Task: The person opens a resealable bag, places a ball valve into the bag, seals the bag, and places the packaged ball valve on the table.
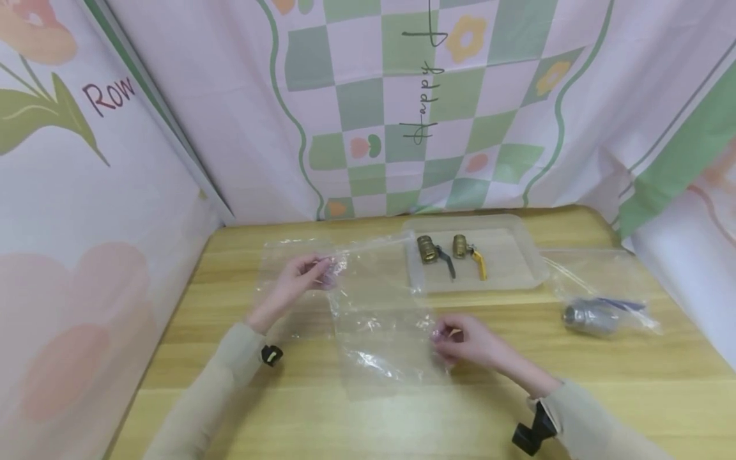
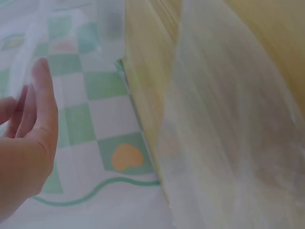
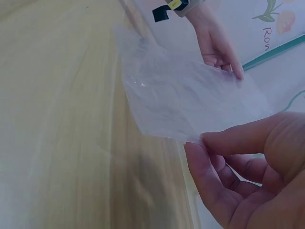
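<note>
A clear plastic zip bag (image 1: 382, 313) is held up between both hands over the wooden table. My left hand (image 1: 300, 276) pinches it at its upper left edge. At the lower right edge, the thumb and forefinger of my right hand (image 1: 468, 342) grip the plastic, as the right wrist view also shows with the bag (image 3: 176, 100) stretched toward the other hand. No object shows inside this bag. A second clear bag (image 1: 296, 316) lies flat on the table, partly under my left hand.
Behind the right hand stands a translucent tray (image 1: 508, 275) with a black-handled brass ball valve (image 1: 427, 249) and a yellow-handled one (image 1: 460, 246). Farther right, a clear bag (image 1: 609, 271) contains a grey cylindrical fitting (image 1: 592, 317) and something blue. Patterned curtains (image 1: 368, 108) border the table.
</note>
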### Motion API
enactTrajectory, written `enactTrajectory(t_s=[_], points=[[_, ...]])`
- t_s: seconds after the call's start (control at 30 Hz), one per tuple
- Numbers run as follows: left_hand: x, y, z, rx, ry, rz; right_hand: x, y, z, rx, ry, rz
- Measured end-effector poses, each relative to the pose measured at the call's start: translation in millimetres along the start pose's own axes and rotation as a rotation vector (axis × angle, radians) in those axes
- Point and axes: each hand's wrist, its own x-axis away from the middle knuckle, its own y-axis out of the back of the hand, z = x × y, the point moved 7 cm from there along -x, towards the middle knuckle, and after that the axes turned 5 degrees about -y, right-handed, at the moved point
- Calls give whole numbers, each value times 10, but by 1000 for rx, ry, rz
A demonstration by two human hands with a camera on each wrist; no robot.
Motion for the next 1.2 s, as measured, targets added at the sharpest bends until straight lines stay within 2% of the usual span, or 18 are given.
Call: enactTrajectory(t_s=[0.1, 0.27, 0.47, 0.73, 0.8, 1.07, 1.2], points=[[19, -75, -60, -11, -36, -14, 73, 27, -43, 20, -3, -8], [93, -220, -135, 5, -71, -16, 168, 72, -115, 141, 28, -66], [196, -399, -209, 60, -76, 30, 248, 122, -143, 248, 45, -132], [294, -572, -286, 36, -123, 82, 272, 242, -132, 310, 38, -217], [311, -598, -288, 32, -127, 92, 274, 289, -97, 309, 44, -247], [334, -640, -275, -12, -122, 103, 307, 483, 250, 267, 170, -427], [338, -655, -276, -39, -119, 101, 331, 523, 382, 275, 220, -490]])
